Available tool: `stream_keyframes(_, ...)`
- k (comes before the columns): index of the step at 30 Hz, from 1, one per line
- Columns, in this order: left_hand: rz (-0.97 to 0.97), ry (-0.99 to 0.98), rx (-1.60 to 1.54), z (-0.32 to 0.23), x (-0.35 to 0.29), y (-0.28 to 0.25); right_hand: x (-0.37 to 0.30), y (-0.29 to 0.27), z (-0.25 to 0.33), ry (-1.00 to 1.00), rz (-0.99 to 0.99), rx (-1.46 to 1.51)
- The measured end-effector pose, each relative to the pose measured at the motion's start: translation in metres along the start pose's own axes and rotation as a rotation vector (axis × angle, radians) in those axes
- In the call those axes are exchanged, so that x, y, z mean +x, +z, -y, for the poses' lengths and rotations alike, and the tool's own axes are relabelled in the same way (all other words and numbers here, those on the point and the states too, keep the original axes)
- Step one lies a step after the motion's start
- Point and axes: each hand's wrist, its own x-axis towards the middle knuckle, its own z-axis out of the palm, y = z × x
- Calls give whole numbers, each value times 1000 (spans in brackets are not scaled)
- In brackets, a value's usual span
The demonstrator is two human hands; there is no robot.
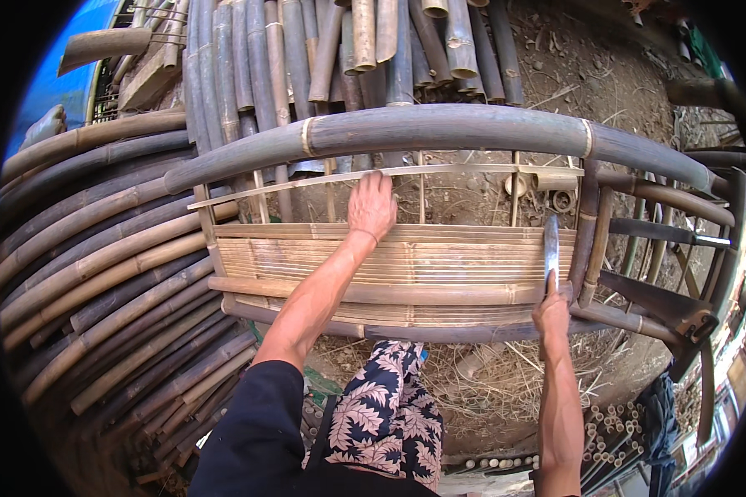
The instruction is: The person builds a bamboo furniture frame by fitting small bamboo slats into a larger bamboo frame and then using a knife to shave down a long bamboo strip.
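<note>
A bamboo bench frame [439, 132] lies across the middle, its seat made of thin parallel bamboo slats [456, 257]. My left hand [373, 207] reaches over the slats, its fingers closed on a long thin bamboo strip [472, 168]. That strip runs lengthwise between the slats and the thick curved far pole, above several thin crosspieces. Over the right end of the slats, my right hand [551, 308] grips the handle of a broad-bladed knife [551, 244]. The blade points away from me, its tip a little short of the strip. Part of the handle is hidden in my fist.
Thick bamboo poles are stacked on the left [108, 257] and at the far side [265, 74]. A handsaw [655, 302] rests on the right of the frame, with another blade [663, 232] beyond it. Cut bamboo ends [613, 431] stand at lower right. Straw [489, 381] litters the near ground.
</note>
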Motion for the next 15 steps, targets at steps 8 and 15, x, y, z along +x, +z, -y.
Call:
stream_keyframes(8, 339, -123, 1, 14, 32, -11, -132, 28, 12, 115, -90, 798)
stream_keyframes(15, 412, 140, -466, -79, -110, -136, -231, 10, -3, 307, 248, 2152)
